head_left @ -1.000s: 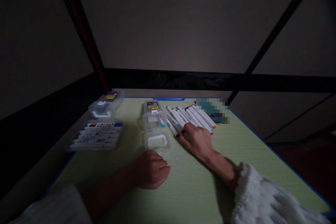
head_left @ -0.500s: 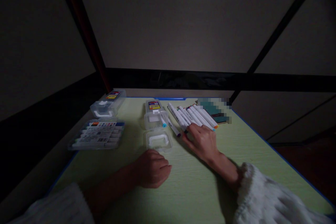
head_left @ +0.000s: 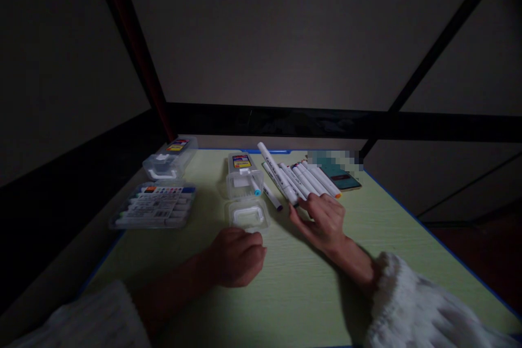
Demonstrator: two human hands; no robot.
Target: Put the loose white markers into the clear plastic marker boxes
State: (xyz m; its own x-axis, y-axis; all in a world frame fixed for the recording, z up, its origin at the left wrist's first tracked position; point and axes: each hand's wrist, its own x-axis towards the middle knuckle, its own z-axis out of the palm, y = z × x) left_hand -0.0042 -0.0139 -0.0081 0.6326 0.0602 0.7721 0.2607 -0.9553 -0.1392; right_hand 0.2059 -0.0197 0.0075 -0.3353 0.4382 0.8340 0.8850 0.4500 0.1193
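My right hand [head_left: 322, 220] pinches the near end of a white marker [head_left: 277, 172] and tilts its far end up off the green table [head_left: 293, 293]. Right of it, a row of several white markers [head_left: 312, 178] with coloured caps lies side by side. One more marker with a purple cap [head_left: 272, 197] lies beside the open clear case [head_left: 243, 182], which holds a blue-capped marker [head_left: 254, 187]. The case's lid [head_left: 248, 216] lies open toward me. My left hand [head_left: 236, 255] rests curled in a loose fist just in front of that lid, holding nothing visible.
A flat clear box full of markers [head_left: 154, 205] and another closed clear case [head_left: 170, 158] sit at the table's left edge. A phone [head_left: 341, 176] lies at the far right behind the marker row. A dark metal frame [head_left: 326, 122] runs behind the table.
My right hand has drawn back from the marker row with one white marker pinched, raising its far end. My left hand has stayed put.
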